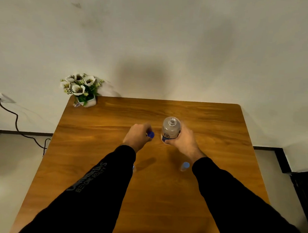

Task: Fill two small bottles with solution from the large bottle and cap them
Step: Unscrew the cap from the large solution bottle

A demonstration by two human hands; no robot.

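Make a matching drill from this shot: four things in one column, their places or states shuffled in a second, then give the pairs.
Things:
1. large bottle
2. blue cap
3. flower pot
4. small bottle

Places or states:
A. far left corner of the table
B. pinched by the left hand
C. uncapped, gripped by the right hand
D. standing on the table beside the right wrist

Pairs: 1-C, 2-B, 3-A, 4-D

I get one wide view from the head, looking forward and down over the surface (212, 120) toward the wall (154, 35), both forearms reaching in from below.
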